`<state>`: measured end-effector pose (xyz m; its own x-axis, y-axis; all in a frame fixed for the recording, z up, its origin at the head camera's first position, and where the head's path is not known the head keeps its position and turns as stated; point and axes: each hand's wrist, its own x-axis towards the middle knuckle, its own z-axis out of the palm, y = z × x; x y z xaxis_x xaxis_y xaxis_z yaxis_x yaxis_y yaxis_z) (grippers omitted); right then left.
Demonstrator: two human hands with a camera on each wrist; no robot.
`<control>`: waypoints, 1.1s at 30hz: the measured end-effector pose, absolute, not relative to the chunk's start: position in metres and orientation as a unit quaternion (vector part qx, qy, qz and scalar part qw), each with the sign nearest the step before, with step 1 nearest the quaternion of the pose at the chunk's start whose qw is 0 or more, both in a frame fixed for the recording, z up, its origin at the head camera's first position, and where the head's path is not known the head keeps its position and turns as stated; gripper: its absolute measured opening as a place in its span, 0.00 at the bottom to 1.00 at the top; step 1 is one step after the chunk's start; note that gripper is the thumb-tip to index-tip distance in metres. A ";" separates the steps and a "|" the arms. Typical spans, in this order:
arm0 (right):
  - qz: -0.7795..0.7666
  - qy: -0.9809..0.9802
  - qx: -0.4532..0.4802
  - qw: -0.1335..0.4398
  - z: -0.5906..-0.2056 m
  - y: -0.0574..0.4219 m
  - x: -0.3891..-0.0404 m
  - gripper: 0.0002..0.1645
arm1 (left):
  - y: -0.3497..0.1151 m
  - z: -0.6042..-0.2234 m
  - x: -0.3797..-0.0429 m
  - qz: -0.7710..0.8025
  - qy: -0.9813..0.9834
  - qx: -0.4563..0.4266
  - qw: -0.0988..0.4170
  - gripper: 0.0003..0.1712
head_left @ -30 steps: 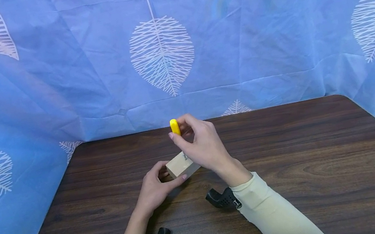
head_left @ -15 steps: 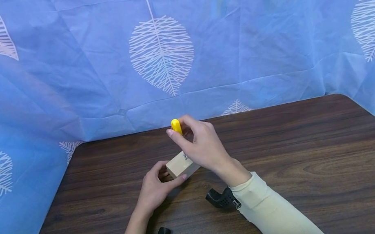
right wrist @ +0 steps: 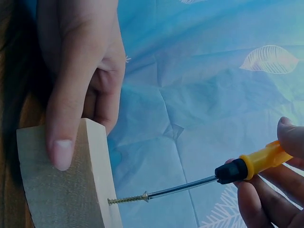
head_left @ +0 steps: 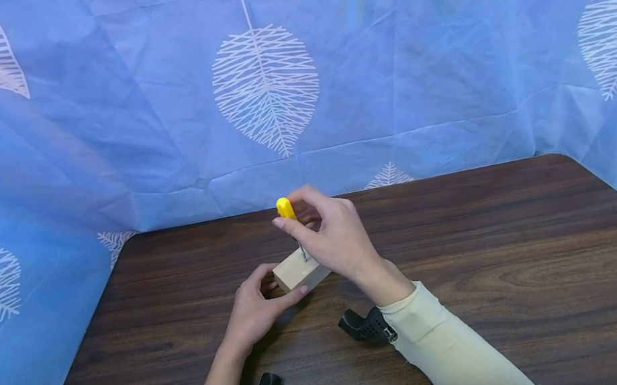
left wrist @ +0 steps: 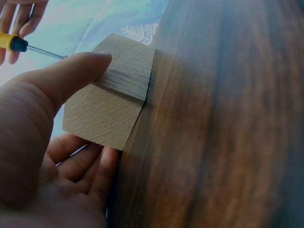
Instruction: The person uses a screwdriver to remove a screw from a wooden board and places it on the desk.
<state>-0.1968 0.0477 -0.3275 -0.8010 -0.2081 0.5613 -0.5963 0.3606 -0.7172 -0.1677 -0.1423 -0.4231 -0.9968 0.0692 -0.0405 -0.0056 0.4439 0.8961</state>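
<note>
A pale wooden block lies on the table, its near end held between the thumb and fingers of my left hand. My right hand pinches the yellow handle of a screwdriver above the block. In the right wrist view, a threaded screw stands out of the block's top face, most of its thread exposed. The tip of the screwdriver's metal shaft meets the screw head. The left wrist view shows the thumb along one side of the block and fingertips at the opposite side.
The dark wood-grain table spreads around both hands. A blue cloth with white leaf prints hangs behind and along the sides. Black curved mounts sit at both wrists, beside the cream sleeves.
The right thumb and fingers have shifted slightly round the screwdriver handle, which tips a little to the left and shows more shaft beneath it. My left hand and the block stay put.
</note>
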 end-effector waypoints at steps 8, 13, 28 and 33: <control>0.515 -0.802 0.253 0.168 -0.327 0.049 -0.197 0.10 | -0.142 -0.423 -0.167 0.526 0.850 0.019 0.036 0.29; 0.510 -0.808 0.248 0.159 -0.326 0.050 -0.196 0.11 | -0.142 -0.423 -0.167 0.526 0.850 0.019 0.038 0.29; 0.467 -0.825 0.272 0.165 -0.322 0.058 -0.199 0.12 | -0.142 -0.422 -0.167 0.527 0.849 0.018 0.039 0.29; 0.469 -0.827 0.266 0.160 -0.322 0.058 -0.199 0.12 | -0.141 -0.422 -0.167 0.525 0.850 0.015 0.039 0.28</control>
<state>-0.1985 0.0583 -0.3216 -0.8075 -0.2885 0.5145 -0.5896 0.4188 -0.6906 -0.1667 -0.1415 -0.4219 -0.9964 0.0673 -0.0507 -0.0152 0.4486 0.8936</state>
